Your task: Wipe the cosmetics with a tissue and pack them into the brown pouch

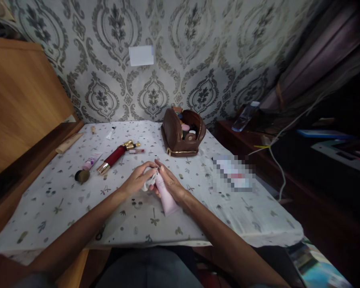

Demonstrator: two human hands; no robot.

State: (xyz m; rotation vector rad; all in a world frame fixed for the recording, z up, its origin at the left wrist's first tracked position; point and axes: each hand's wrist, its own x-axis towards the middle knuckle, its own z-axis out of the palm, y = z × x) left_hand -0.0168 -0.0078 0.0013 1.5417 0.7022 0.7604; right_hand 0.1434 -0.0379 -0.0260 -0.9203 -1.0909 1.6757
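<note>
Over the near middle of the table, my two hands meet around a pale pink squeeze tube (166,200). My right hand (172,183) is wrapped around its upper part, and the flat end points toward me. In my left hand (139,176) is a crumpled white tissue (148,183), held against the tube's capped end. My fingers partly hide that end, so I cannot tell whether it is capped. Beyond my hands stands an unzipped brown makeup bag (180,134) with several items inside. To the left lie a dark red bottle (115,157) and a lip gloss tube (137,151).
Farther left are a makeup brush (83,176), a pink-purple tube (91,161) and a small white tube (110,133). A blurred-out flat object (234,173) lies right. Beyond the table's right edge are a water bottle (246,116) and a white cable (283,174). A wooden cabinet (24,96) borders the left.
</note>
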